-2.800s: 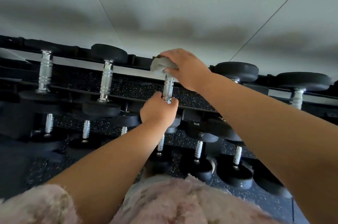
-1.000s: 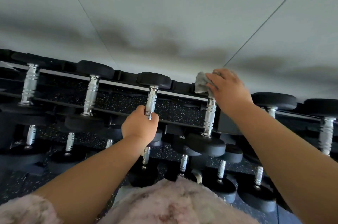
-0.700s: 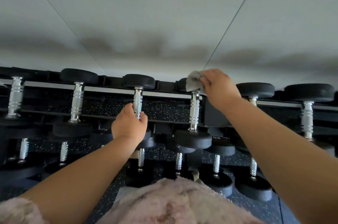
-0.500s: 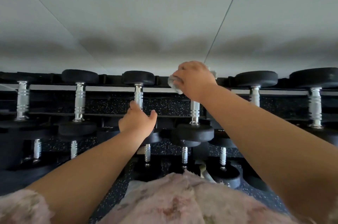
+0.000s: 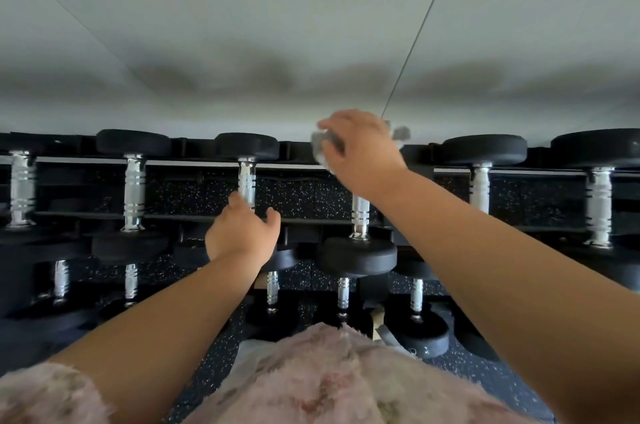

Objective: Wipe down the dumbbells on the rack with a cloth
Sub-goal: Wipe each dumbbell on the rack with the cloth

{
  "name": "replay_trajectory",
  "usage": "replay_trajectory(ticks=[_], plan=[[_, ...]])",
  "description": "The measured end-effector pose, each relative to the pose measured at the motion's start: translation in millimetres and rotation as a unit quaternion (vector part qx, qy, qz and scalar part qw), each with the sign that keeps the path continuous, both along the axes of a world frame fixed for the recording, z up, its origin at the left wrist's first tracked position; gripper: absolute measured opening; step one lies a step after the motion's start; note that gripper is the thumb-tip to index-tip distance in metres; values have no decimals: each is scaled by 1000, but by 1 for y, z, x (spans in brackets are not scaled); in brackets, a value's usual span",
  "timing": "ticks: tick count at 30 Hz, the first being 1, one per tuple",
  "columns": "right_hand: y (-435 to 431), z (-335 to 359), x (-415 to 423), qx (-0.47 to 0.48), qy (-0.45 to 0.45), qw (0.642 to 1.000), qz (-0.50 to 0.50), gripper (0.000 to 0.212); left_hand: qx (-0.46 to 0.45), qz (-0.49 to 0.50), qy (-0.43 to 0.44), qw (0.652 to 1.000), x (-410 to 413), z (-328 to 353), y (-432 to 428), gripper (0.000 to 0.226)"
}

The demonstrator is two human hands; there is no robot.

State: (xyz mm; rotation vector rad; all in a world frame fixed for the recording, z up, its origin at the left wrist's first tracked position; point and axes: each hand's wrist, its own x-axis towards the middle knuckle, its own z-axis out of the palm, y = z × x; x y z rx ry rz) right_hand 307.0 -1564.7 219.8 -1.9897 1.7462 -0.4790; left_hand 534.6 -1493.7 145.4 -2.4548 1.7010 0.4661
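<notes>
A right hand (image 5: 362,150) clutches a crumpled grey cloth (image 5: 320,150) over the far head of a dumbbell (image 5: 358,250) on the top tier of a rack (image 5: 301,165); hand and cloth hide that head, and motion blurs the cloth's edges. Below the grip, the ribbed chrome handle runs down to a round matte-black near head. The left hand (image 5: 242,233) hangs loosely open, fingers spread, just in front of the neighbouring dumbbell's handle (image 5: 247,186); whether it touches cannot be told. Lower tiers sink into shadow. Fuzzy pink fabric (image 5: 332,378) crosses the bottom edge, cut off.
</notes>
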Motion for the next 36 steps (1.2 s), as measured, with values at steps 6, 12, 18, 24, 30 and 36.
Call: replay_trajectory(ticks=[6, 12, 18, 24, 30, 36], plan=[[-3, -17, -33, -19, 126, 992, 14, 35, 4, 3, -1, 1000, -1, 1, 0, 56], [10, -21, -59, 148, -259, 908, -295, 20, 6, 2, -5, 1000, -2, 1, -1, 60], [9, -11, -35, 103, -167, 953, -230, 40, 0, 4, -7, 1000, 0, -2, -1, 56], [4, -24, -48, 38, -85, 984, -151, 46, -1, 2, -14, 1000, -1, 0, -2, 61], [-4, -20, -34, 9, -3, 993, -116, 34, 5, 1, -12, 1000, 3, 1, -1, 62], [-30, -17, 7, -67, 225, 959, 158, 30, 0, 5, -14, 1000, 2, 1, 0, 58]])
